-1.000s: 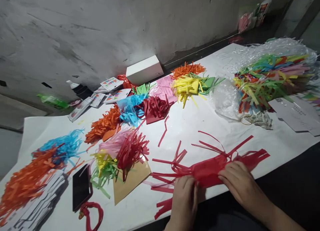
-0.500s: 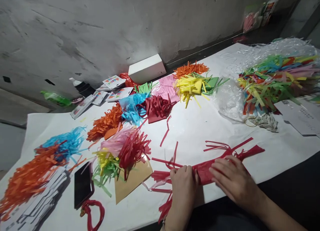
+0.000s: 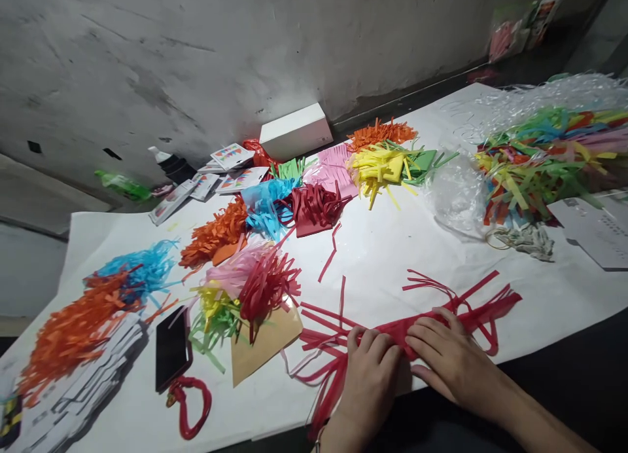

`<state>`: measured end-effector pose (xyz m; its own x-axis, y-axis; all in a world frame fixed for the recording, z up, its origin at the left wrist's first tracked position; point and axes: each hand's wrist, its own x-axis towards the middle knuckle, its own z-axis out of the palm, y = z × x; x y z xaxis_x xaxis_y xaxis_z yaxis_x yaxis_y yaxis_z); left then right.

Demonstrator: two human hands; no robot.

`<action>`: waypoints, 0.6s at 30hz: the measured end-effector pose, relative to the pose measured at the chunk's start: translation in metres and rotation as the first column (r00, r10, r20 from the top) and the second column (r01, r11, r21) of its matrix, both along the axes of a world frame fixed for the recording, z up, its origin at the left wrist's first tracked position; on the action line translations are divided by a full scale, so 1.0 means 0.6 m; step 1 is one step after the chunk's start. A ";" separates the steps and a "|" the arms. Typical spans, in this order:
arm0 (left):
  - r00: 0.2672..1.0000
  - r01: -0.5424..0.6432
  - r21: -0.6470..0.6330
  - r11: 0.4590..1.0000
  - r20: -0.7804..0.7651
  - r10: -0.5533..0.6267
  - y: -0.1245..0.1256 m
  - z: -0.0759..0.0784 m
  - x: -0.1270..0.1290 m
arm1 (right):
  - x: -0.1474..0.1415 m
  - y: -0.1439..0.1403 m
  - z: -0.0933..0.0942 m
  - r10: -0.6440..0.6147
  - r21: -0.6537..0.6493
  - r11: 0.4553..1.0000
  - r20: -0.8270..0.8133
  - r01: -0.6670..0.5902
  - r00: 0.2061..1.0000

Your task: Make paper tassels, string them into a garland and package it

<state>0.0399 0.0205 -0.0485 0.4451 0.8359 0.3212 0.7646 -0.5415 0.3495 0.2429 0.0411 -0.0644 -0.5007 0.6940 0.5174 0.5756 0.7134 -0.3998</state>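
A strip of red tissue paper [image 3: 400,330], cut into fringes at both ends, lies crosswise near the table's front edge. My left hand [image 3: 371,371] is closed over its left part, fingers curled on the upper edge. Fingers bent and thumb below, my right hand [image 3: 444,348] grips it farther right. The middle looks narrow and folded or rolled between the hands. Loose red strands fan out past each hand. Left of it, a brown paper sheet [image 3: 267,351] lies under a bundle of red fringe [image 3: 269,286].
A phone [image 3: 173,348] with a red cord [image 3: 209,400] lies at left, beside stacked white paper strips [image 3: 93,381] and orange fringe [image 3: 78,335]. Colourful tassels and a white box [image 3: 296,131] line the back. Clear plastic [image 3: 456,198] and a multicoloured tassel pile [image 3: 534,158] lie right.
The red paper's middle has become narrower under my hands. My right hand has moved slightly left, closer to my left hand. The view has shifted a little.
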 end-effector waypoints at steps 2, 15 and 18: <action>1.000 0.008 -0.007 1.000 0.030 -0.008 -0.002 -0.005 -0.003 | 0.002 -0.001 -0.001 -0.020 0.024 1.000 0.027 0.019 0.999; 0.899 -0.396 -0.026 0.918 -0.216 0.381 0.025 -0.008 -0.002 | -0.009 0.016 0.007 -0.407 -0.022 0.909 0.179 0.417 0.896; 0.885 -0.403 -0.037 0.914 -0.269 0.380 0.036 -0.002 0.001 | -0.015 0.014 0.013 -0.456 -0.003 0.886 0.168 0.463 0.874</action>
